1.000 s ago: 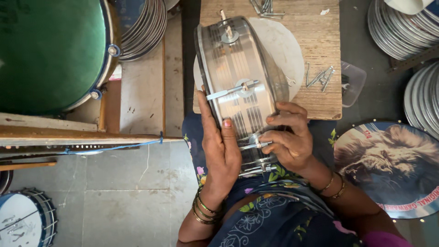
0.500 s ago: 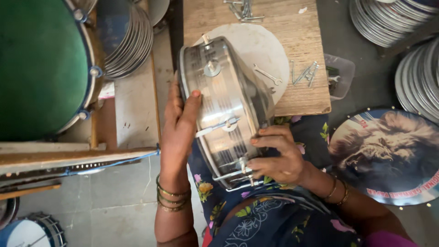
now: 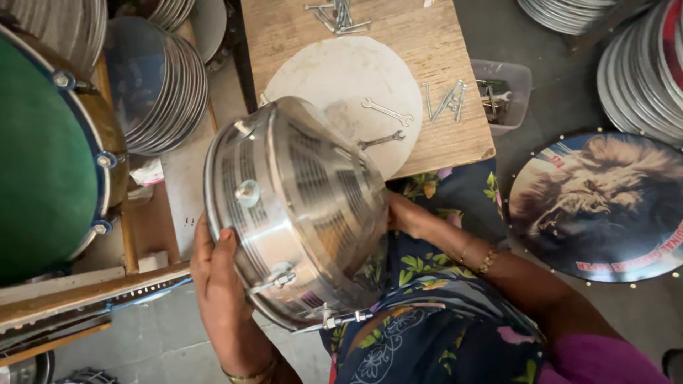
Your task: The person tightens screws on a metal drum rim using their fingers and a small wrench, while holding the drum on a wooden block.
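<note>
Drum parts crowd this workshop on every side: stacks of metal hoops in the upper left of the frame, more stacked rims in the upper right, a big green-headed drum at the left edge, and a printed lion drumhead lying on the floor at right. Your wooden tabletop sits at top centre, carrying a white round drumhead skin, two spanners resting on that skin, and loose tension rods near the right edge, with a small plastic tub just beside the board.

You have the shiny metal drum shell tipped up on your lap, at centre frame. Compared with half a second ago, you have rolled it further over: its ribbed side and one rim now face the camera, and a tuning lug on the wall has come into plain sight. A second ago both of your hands were close together on the near side; now they sit well apart.

Your left hand cups the lower left rim, fingers wrapped over the edge beside a tension hook. Your right hand presses against the far right side of the shell, mostly hidden behind it, so how far its fingers curl I cannot tell; it is plainly bracing the shell. That turning has brought a fresh stretch of wall and fittings round to you.
</note>
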